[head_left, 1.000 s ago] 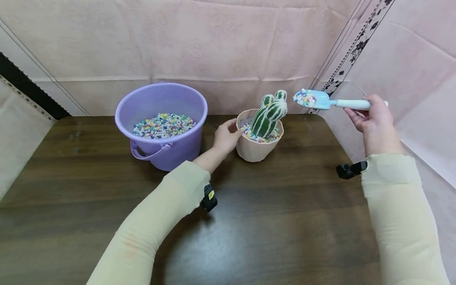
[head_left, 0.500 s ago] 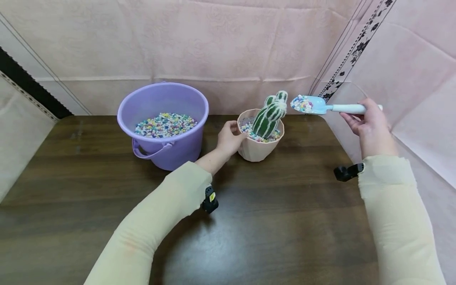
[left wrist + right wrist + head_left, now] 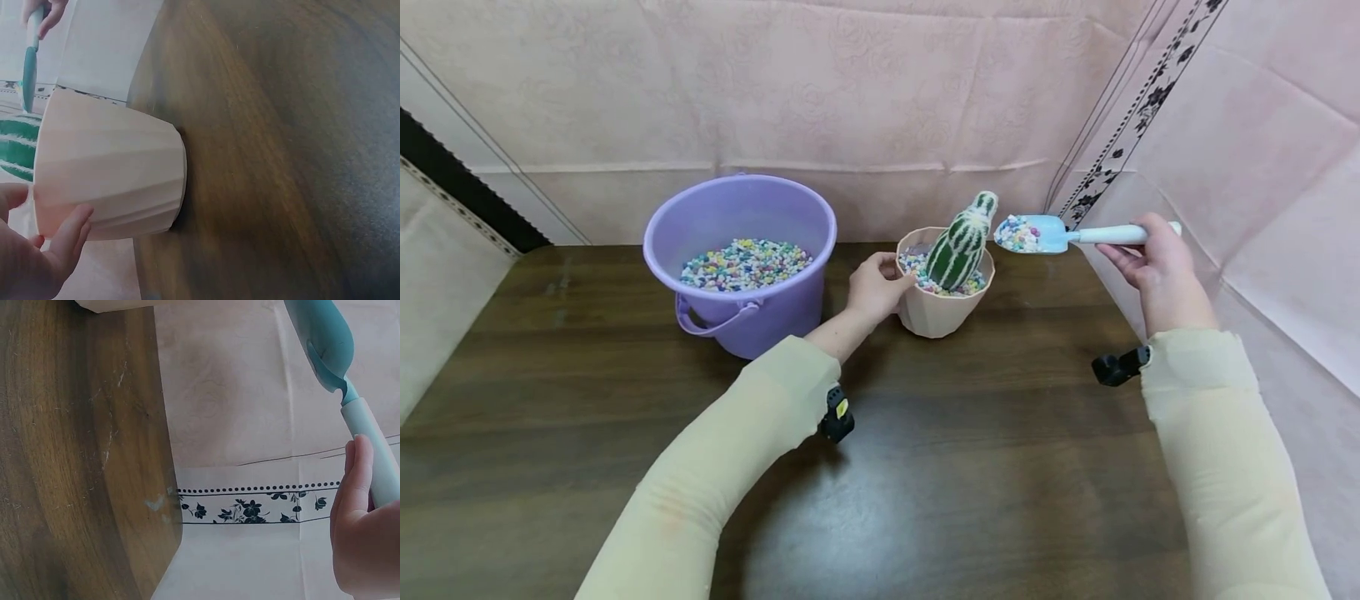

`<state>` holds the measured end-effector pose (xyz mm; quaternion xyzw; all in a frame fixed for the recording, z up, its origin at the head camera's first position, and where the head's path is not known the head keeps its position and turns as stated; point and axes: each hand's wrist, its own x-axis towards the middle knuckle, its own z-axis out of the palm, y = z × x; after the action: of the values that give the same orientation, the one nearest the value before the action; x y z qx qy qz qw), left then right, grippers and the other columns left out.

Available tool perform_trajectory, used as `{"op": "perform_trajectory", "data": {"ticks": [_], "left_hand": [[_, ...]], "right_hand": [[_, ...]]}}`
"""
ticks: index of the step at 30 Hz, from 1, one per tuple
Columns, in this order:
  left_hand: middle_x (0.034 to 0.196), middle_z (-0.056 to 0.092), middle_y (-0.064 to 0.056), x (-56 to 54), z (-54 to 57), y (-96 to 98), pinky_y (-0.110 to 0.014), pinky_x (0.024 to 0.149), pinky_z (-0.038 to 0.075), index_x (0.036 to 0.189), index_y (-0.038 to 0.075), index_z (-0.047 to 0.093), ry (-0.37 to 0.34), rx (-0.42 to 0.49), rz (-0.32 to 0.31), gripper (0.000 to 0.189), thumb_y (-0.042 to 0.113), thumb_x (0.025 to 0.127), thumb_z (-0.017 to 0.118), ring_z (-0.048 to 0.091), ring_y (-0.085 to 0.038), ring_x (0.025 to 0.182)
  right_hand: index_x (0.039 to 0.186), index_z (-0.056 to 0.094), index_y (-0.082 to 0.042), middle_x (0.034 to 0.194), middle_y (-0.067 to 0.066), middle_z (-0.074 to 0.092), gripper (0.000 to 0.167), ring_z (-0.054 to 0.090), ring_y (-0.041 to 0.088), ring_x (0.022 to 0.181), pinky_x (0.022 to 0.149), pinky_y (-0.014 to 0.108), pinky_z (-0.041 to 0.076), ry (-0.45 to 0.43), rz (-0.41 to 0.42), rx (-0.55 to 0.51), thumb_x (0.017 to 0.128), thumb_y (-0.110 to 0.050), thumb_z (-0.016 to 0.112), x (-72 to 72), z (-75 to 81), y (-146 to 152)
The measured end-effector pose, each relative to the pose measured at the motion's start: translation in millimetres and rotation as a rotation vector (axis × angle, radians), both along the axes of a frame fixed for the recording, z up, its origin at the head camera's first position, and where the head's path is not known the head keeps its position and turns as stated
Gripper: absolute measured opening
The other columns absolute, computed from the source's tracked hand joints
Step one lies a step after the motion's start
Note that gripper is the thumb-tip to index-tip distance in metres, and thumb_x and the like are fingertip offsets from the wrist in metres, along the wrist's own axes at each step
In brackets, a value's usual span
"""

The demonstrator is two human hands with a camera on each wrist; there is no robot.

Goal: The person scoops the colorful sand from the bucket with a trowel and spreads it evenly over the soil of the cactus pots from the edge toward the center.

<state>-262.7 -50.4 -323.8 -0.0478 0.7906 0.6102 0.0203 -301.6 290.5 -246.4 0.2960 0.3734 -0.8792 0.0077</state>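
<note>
A cream faceted flower pot stands on the table with colored pebbles and a green-and-white knitted cactus inside. My left hand holds the pot by its left rim; the left wrist view shows fingertips against its outer wall. With my right hand I grip the pale handle of a light-blue garden trowel. Pastel pebbles lie on its blade, which is held roughly level just right of the cactus. In the right wrist view the underside of the trowel shows.
A purple bucket partly filled with the same small pebbles stands to the left of the pot, its handle hanging at the front. The dark wooden table meets cloth-covered walls behind and on the right.
My right hand has brought the loaded trowel leftward and slightly down, closer to the cactus. The left hand stays at the pot's rim, and the pot and bucket keep their places.
</note>
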Motion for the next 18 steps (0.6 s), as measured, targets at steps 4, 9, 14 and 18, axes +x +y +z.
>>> {"op": "perform_trajectory", "data": {"ticks": [4,9,14,18], "left_hand": [[0.120,0.060,-0.015,-1.4,-2.3,0.9,-0.037,0.069,0.060,0.128,0.007,0.053,-0.001,0.015,-0.010,0.043,0.014,0.087,0.065,0.062,-0.025,0.101],[0.123,0.059,-0.015,-7.2,-2.4,1.9,-0.042,0.073,0.059,0.132,0.010,0.051,-0.033,0.065,-0.010,0.045,0.011,0.089,0.062,0.063,-0.027,0.100],[0.121,0.061,-0.013,-11.8,-1.1,0.0,-0.037,0.066,0.060,0.133,0.011,0.051,-0.056,0.059,0.029,0.044,0.010,0.089,0.059,0.064,-0.022,0.089],[0.118,0.063,-0.013,-12.3,-1.1,-0.9,-0.033,0.061,0.059,0.129,0.007,0.052,-0.024,0.069,0.082,0.041,0.009,0.088,0.059,0.062,-0.020,0.082]], "right_hand": [[0.090,0.049,-0.011,0.088,0.013,0.056,0.017,0.066,0.025,0.080,0.077,0.042,0.058,-0.006,0.013,0.004,0.085,-0.004,0.064,-1.4,-2.3,-3],[0.090,0.049,-0.010,0.080,0.014,0.057,0.018,0.065,0.025,0.073,0.071,0.043,0.059,-0.001,0.021,0.025,0.084,-0.003,0.064,0.9,-5.8,-8],[0.093,0.047,-0.012,0.080,0.013,0.056,0.020,0.062,0.025,0.065,0.060,0.041,0.060,0.011,0.038,0.093,0.084,-0.004,0.064,3.1,-6.9,-14],[0.100,0.042,-0.016,0.091,0.010,0.054,0.028,0.063,0.024,0.064,0.060,0.039,0.060,0.041,0.045,0.164,0.085,-0.005,0.063,3.8,-4.5,-20]]}}
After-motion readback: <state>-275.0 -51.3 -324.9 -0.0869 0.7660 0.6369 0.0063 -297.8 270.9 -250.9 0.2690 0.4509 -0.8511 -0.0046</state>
